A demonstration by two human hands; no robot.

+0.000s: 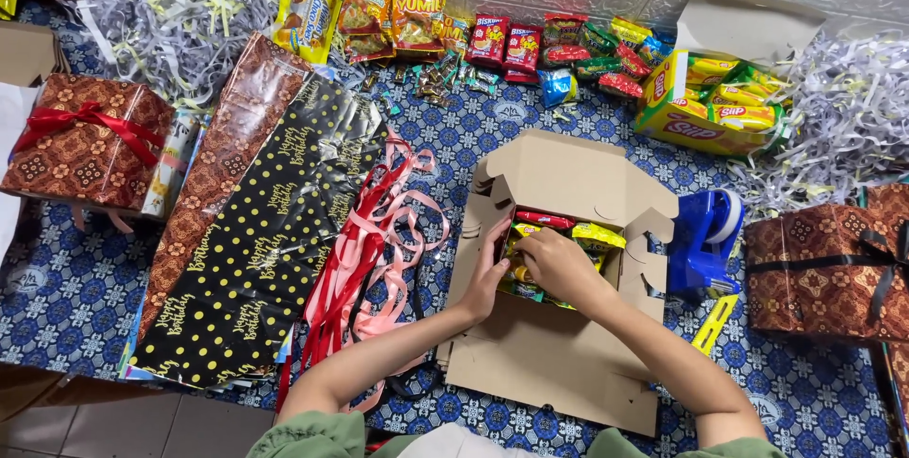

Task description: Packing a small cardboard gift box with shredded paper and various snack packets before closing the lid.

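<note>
Right hand (pixel 559 264): fingers curled down over the snack packets (pixel 568 235) inside the open cardboard box (pixel 559 354); the grip looks closed on a packet, though the fingertips are hidden, so which one is unclear. Left hand (pixel 488 273): fingers flat against the box's inner left wall, touching the packets' edge, not closed on anything.

Packets sit in the box's compartment: a red one at the far end, yellow ones toward the right. Judgement: keeping the left hand braced on the wall should stop the box sliding while the right presses packets flat and snug, so the lid flaps can fold without bulging.

Outward: red and pink ribbons (pixel 374 250) just left of the box, blue tape dispenser (pixel 705 235) just right, more snacks along the wall, all on a blue patterned floor mat (pixel 76 287).
</note>
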